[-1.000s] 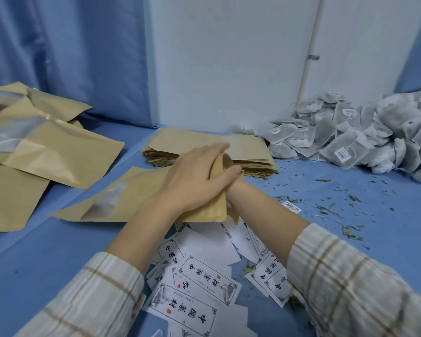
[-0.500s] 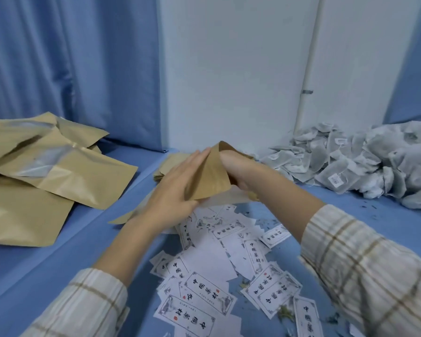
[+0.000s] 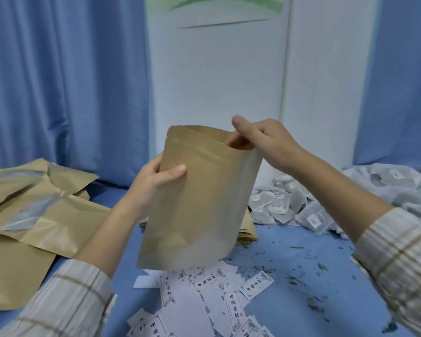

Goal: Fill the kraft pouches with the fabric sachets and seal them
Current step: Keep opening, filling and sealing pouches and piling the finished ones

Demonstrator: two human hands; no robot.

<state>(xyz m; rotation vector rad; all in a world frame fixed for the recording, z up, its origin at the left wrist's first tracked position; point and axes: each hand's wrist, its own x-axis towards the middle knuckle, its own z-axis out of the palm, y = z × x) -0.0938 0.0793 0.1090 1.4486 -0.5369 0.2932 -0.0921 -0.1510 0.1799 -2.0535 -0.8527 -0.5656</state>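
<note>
I hold a kraft pouch (image 3: 199, 198) upright in the air above the blue table (image 3: 289, 276), its mouth open at the top. My left hand (image 3: 156, 183) grips the pouch's left edge, thumb across the front. My right hand (image 3: 260, 142) pinches the right side of the rim, with fingers reaching inside the mouth. A heap of grey fabric sachets (image 3: 301, 205) with small white tags lies on the table at the right, against the wall.
Larger kraft pouches with clear windows (image 3: 34, 215) are piled at the left. A flat stack of empty pouches (image 3: 249, 231) peeks out behind the held one. White printed labels (image 3: 216, 302) are scattered in front of me. Dried herb crumbs (image 3: 314, 288) litter the table at the right.
The pouch has been lifted from low over the table to an upright position and opened at its mouth. My view has tilted up toward the wall.
</note>
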